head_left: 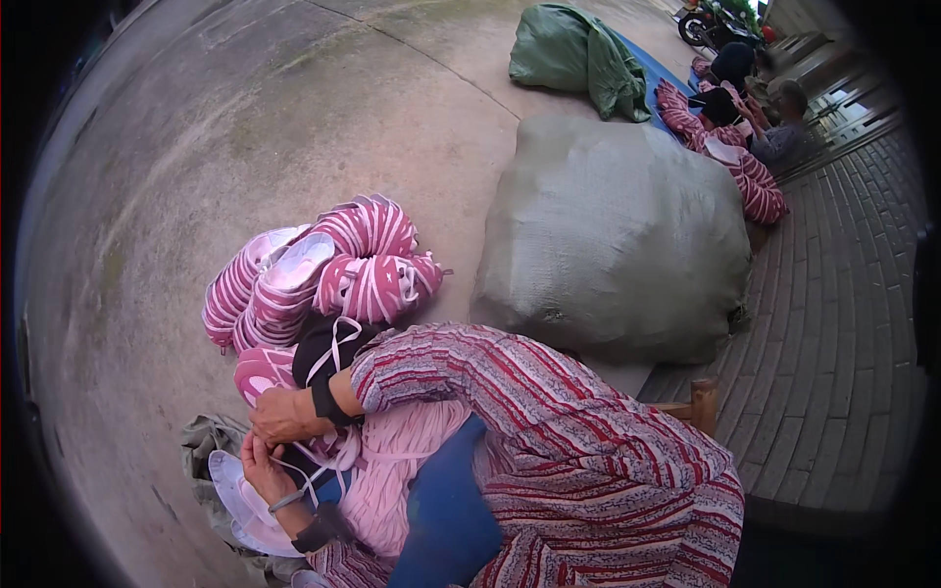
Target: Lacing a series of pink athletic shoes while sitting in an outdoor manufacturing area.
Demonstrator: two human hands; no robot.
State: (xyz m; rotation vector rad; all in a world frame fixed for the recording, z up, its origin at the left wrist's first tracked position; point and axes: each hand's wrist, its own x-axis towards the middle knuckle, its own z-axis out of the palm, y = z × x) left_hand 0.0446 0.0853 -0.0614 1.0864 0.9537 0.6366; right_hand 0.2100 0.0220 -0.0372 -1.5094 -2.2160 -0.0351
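Note:
My two hands meet over my lap at the lower left, fingertips close together. The fingers of my left hand [267, 477] are pinched on a pale shoelace [306, 478] that loops down beside it. Just above, my right hand [287, 416] is curled closed, and its fingertips hide what they grip. A pink-and-white shoe upper [261, 372] lies right behind the right hand. Below the left hand is a white and pale lilac shoe piece [240, 502]. Across my lap rests a thick bundle of pink laces [397, 490], next to blue cloth [451, 505].
Stacks of nested pink striped shoe uppers [323, 260] lie on the concrete floor ahead. A big grey-green wrapped bale [618, 240] stands to the right, with a green sack [569, 54] behind it. Far right, people [784, 127] sit by more pink stacks [755, 186].

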